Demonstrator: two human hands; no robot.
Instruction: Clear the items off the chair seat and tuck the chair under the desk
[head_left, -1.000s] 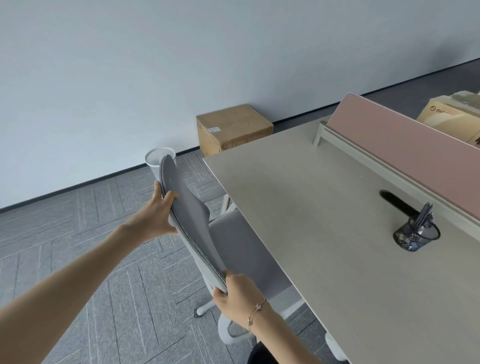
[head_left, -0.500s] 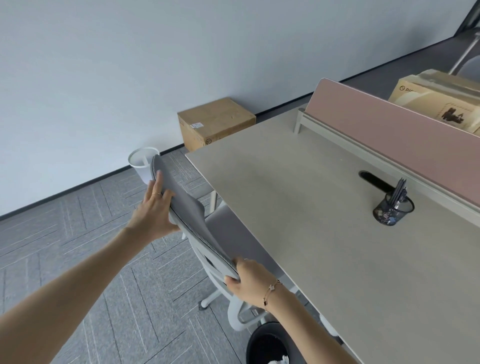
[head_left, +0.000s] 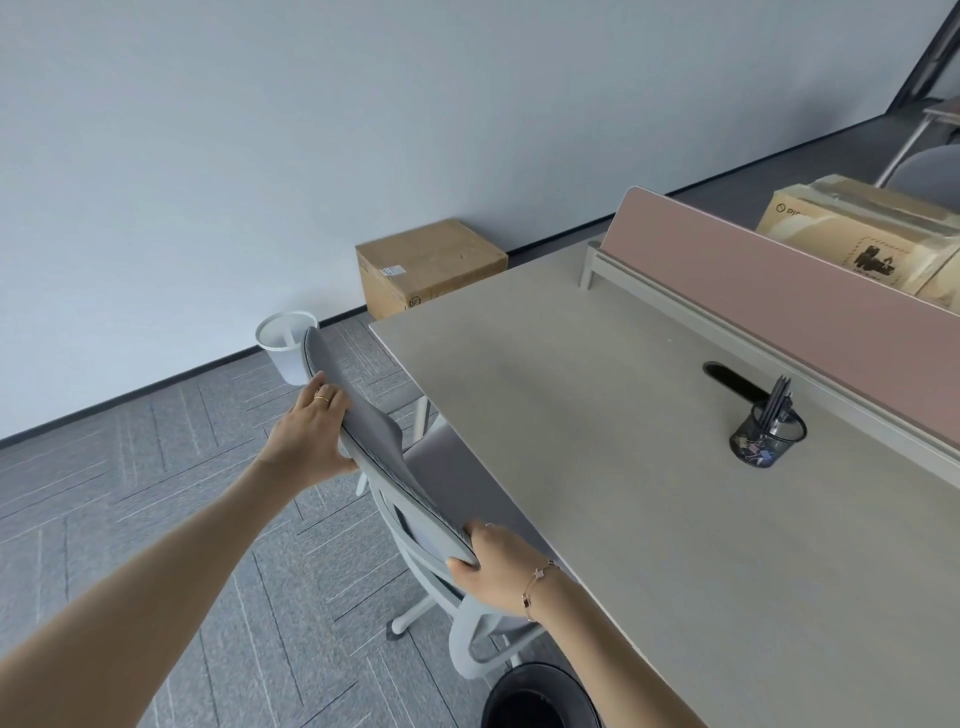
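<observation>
The chair (head_left: 384, 457) stands directly ahead of both hands, its grey backrest held edge-on between them. The left hand (head_left: 311, 436) wraps the farther upper part of the backrest rim, fingers curled over it; the right hand (head_left: 493, 566) clamps the nearer lower end of the same rim. The backrest's long edge runs from the left hand down to the right one, roughly parallel to the near edge of the table (head_left: 649, 493). The seat (head_left: 457, 478) lies beyond the hands, toward the table, and its visible part looks bare, with its far portion already under the tabletop, so the clearing seems done and the tucking is under way.

The relation that counts is that the table edge lies just past the backrest, on the far side from the hands. A push straight away from both hands, square to that edge, should seat the chair; the gap left looks small. The right hand sits closest to the table edge and could get pinched.

Beyond the left hand stands a white bin (head_left: 285, 345); below the right wrist is a black bin (head_left: 540, 696), close to the chair base. Carpet to the left is open
</observation>
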